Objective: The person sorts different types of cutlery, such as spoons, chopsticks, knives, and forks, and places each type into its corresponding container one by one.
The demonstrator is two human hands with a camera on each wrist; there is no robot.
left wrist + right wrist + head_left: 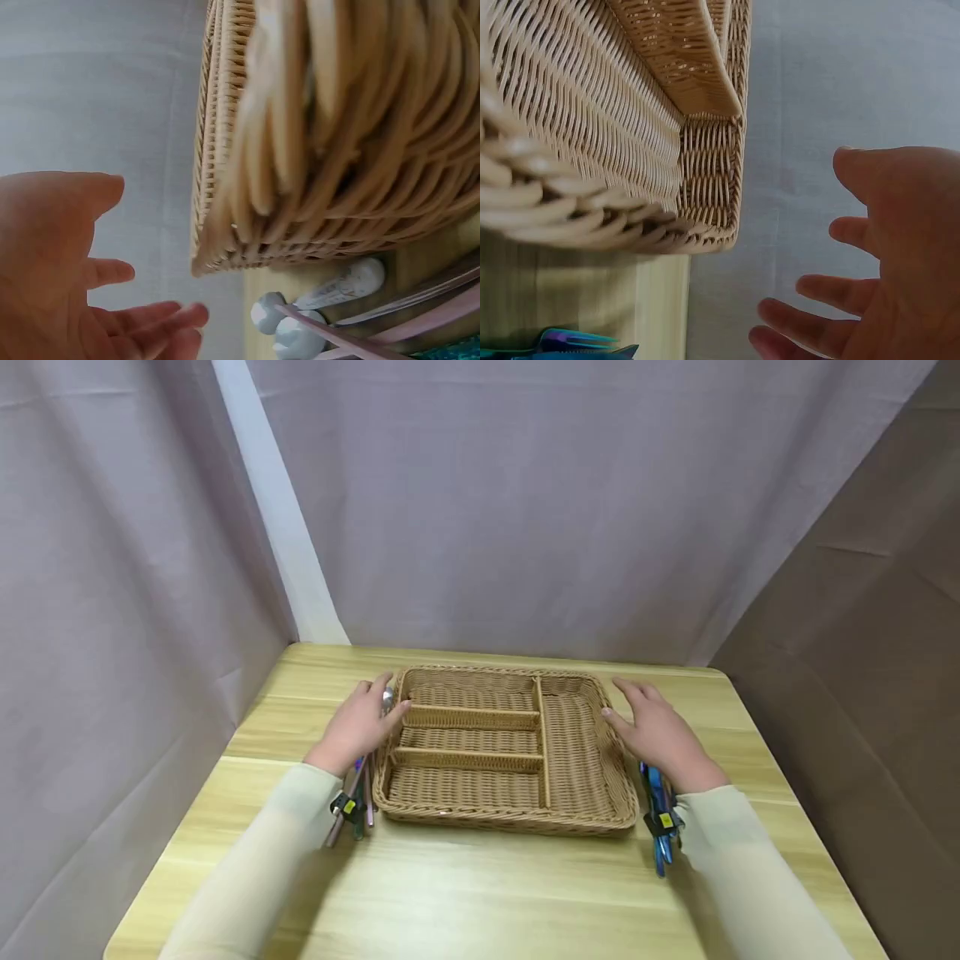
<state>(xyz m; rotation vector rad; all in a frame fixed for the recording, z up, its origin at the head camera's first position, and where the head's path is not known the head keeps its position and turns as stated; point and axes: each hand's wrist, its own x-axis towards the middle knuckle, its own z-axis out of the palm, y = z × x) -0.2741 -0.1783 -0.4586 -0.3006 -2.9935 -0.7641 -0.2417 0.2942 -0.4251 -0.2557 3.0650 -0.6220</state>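
Observation:
A woven wicker tray (510,820) with several compartments lies on the table between the two hands. My left hand (360,722) is at its left side, thumb stretched out over the rim in the head view. Apart from the wicker in the left wrist view, that hand's fingers are spread and hold nothing. Opposite it, my right hand (663,739) is beside the right rim with its fingers spread. The right wrist view shows a gap between this palm (907,247) and the wicker wall.
Silver-headed spoons (300,337) and several thin handles (370,802) lie left of the tray, partly under the left wrist. Blue iridescent cutlery (659,856), including a fork (574,339), lies to the right. Grey curtains (525,510) hang behind the wooden table (480,893).

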